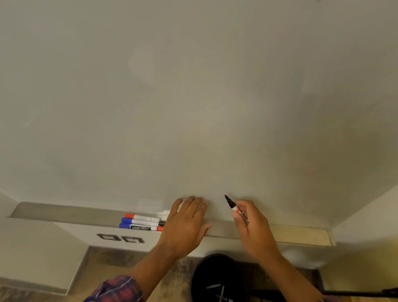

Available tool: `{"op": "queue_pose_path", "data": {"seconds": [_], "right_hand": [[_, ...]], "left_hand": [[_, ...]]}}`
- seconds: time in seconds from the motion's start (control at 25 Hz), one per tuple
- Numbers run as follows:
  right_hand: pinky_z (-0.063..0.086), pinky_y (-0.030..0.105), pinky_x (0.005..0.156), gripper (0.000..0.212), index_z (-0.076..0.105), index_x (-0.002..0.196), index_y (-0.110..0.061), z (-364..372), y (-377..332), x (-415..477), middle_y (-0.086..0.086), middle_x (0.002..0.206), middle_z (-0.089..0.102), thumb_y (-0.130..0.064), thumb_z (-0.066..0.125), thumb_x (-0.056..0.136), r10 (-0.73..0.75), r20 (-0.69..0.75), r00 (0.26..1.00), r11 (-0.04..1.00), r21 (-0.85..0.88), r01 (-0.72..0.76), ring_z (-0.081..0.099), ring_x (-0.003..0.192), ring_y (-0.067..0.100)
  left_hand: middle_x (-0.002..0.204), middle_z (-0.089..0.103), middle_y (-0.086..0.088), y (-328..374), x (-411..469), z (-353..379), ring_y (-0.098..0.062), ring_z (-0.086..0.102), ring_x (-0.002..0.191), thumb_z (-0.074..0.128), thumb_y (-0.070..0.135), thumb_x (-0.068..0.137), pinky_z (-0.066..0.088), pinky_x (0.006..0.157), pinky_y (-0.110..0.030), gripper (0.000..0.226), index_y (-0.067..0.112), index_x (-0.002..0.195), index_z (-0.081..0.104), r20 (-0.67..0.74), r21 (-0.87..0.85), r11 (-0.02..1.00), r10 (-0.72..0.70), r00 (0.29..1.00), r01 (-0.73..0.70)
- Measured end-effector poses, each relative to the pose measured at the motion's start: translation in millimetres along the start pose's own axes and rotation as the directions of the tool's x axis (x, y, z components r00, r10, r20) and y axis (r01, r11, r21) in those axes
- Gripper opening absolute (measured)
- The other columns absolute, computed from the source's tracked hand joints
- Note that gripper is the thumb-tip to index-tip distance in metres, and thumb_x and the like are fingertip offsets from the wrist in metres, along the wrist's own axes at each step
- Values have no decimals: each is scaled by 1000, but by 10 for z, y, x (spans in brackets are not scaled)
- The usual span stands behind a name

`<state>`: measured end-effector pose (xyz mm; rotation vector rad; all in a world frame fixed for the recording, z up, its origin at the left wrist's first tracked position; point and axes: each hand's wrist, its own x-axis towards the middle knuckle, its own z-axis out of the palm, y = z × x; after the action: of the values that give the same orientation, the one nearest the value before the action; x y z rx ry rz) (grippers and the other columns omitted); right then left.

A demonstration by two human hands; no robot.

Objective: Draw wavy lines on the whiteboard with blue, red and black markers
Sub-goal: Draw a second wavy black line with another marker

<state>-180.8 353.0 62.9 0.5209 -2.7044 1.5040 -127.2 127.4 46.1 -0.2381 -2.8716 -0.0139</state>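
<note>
A big whiteboard (198, 91) fills most of the view, with bits of red, blue and black marks at its very top edge. My right hand (251, 224) holds an uncapped marker (231, 204) whose dark tip points up-left, close to the board's lower part. My left hand (184, 223) lies flat with fingers spread, fingertips touching the board's bottom, over the tray (69, 213). Three capped markers (141, 222) lie side by side in the tray just left of my left hand: one with a red cap and two with blue caps.
Below the tray runs a white ledge with a black printed label (121, 238). A round black object (220, 286) sits on the floor beneath my hands, with a dark cable and stand part to its right. Walls angle in on both sides.
</note>
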Motion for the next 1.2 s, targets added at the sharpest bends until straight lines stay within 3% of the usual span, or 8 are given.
{"op": "queue_pose_path", "data": {"seconds": [0.12, 0.4, 0.52, 0.72, 0.88, 1.0, 1.08, 1.2], "right_hand": [[59, 39, 68, 18, 59, 119, -30, -222, -505, 86, -14, 101, 67, -24, 63, 102, -63, -116, 991, 978, 191, 85, 68, 77, 17], [54, 40, 44, 26, 61, 114, -35, -999, -1864, 352, -5, 93, 65, -14, 47, 108, -403, -335, 852, 829, 261, 494, 67, 56, 24], [60, 38, 48, 31, 71, 112, -20, -1418, -2336, 473, -3, 104, 66, -7, 45, 104, -496, -395, 773, 747, 259, 612, 76, 72, 25], [61, 39, 76, 58, 69, 127, -23, -2004, -2984, 697, 9, 114, 68, 10, 40, 89, -614, -406, 677, 594, 328, 735, 74, 95, 35], [59, 35, 82, 41, 63, 118, -29, -2326, -3429, 916, 4, 96, 66, -1, 75, 91, -681, -505, 530, 506, 198, 839, 70, 87, 26], [57, 24, 70, 20, 61, 104, -26, -2542, -3742, 990, 8, 80, 63, -24, 77, 94, -666, -614, 424, 462, 106, 880, 63, 71, 24], [58, 36, 74, 5, 63, 99, -27, -2670, -3904, 1071, 1, 76, 65, -31, 65, 99, -652, -670, 356, 432, 57, 900, 66, 69, 27], [58, 36, 85, 18, 68, 110, -16, -2840, -4063, 1250, 1, 72, 71, -24, 56, 99, -594, -740, 315, 442, 27, 897, 72, 72, 24]], "left_hand": [[149, 60, -6, -2, 189, -515, -28, 53, 142, 56, 49, 104, 42, 116, -51, 52, 14, 142, 61, -281, -9, 1000, 20, 960, -24], [152, 59, -13, -224, 733, -1810, -32, 53, 144, 68, 39, 100, 40, 115, -50, 48, 9, 138, 67, -583, 114, 989, 147, 799, -98], [149, 61, -14, -359, 973, -2470, -34, 54, 143, 72, 35, 97, 41, 113, -52, 47, 7, 134, 70, -720, 158, 983, 179, 670, -93], [147, 62, -14, -589, 1354, -3482, -34, 56, 141, 70, 32, 98, 39, 111, -50, 46, 6, 135, 70, -847, 232, 972, 225, 481, -47], [147, 62, -14, -749, 1595, -4153, -35, 54, 142, 66, 33, 100, 38, 111, -51, 45, 6, 136, 68, -910, 230, 973, 208, 358, 19], [149, 60, -14, -886, 1788, -4567, -34, 51, 145, 62, 35, 102, 37, 112, -52, 46, 6, 137, 66, -932, 217, 975, 190, 308, 55], [151, 58, -14, -985, 1898, -4756, -34, 49, 147, 61, 35, 103, 37, 112, -51, 47, 7, 139, 64, -936, 219, 973, 189, 297, 72], [155, 54, -16, -1141, 2035, -4949, -34, 46, 149, 58, 32, 104, 38, 115, -51, 47, 5, 143, 60, -937, 232, 970, 202, 286, 77]]}}
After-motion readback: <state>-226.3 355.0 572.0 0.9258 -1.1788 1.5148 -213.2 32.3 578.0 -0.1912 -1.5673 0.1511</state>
